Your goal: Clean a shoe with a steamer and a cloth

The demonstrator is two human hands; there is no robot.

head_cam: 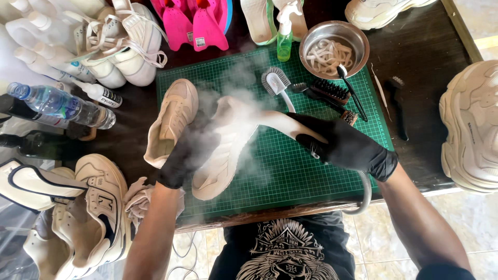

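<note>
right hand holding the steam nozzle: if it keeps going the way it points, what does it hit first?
Probably the beige shoe that the left hand holds; the right hand and steam nozzle aim left at it. Steam blurs the gap.

A metal bowl [334, 47] of coiled white laces sits near the tabletop's [415, 67] far edge, a green spray bottle [284, 42] just beside it. Brushes [330, 91] lie on the green cutting mat [290, 171]. Pink shoe trees [193, 25] rest at the far edge, a water bottle [59, 105] toward the left edge, and white sneakers [124, 49] at the far left corner.
</note>
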